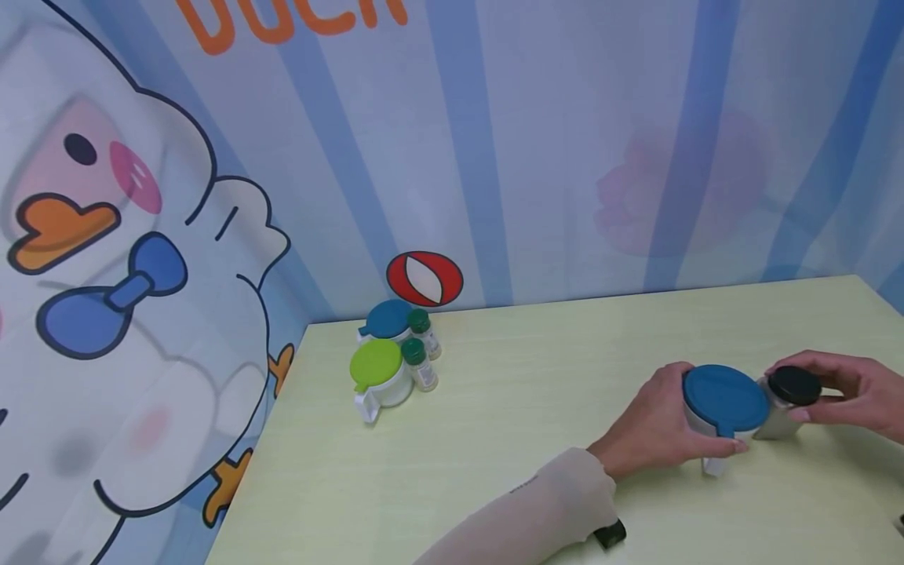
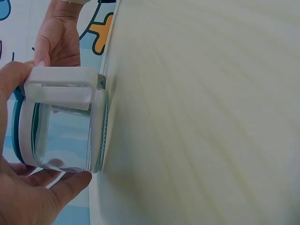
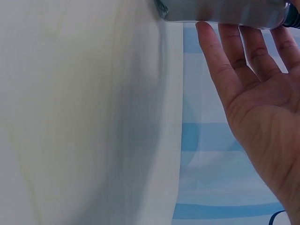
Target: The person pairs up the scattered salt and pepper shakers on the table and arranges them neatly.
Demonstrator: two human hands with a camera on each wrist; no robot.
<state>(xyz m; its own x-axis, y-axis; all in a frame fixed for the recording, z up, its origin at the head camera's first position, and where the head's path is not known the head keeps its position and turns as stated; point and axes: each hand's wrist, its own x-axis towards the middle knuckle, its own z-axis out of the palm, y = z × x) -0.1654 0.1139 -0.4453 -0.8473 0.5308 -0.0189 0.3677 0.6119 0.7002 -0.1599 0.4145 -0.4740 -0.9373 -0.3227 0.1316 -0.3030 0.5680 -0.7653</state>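
On the right side of the table stands a clear seasoning jar [image 1: 726,400] with a blue lid and a white handle. My left hand [image 1: 664,420] grips it from the left, thumb in front and fingers around the far side; the handle [image 2: 61,86] shows in the left wrist view. Just right of it is a clear bottle [image 1: 777,422] with a black cap. My right hand [image 1: 858,392] holds that bottle near its top between thumb and fingers. In the right wrist view, long fingers [image 3: 218,63] lie against the bottle's side, and the thumb is hidden.
At the back left a green-lidded jar [image 1: 377,367] stands in front of a blue-lidded jar [image 1: 389,318]. Two small green-capped bottles [image 1: 424,375] are beside them. A small black object [image 1: 610,534] lies by the left sleeve. A printed curtain [image 1: 551,157] hangs behind the table.
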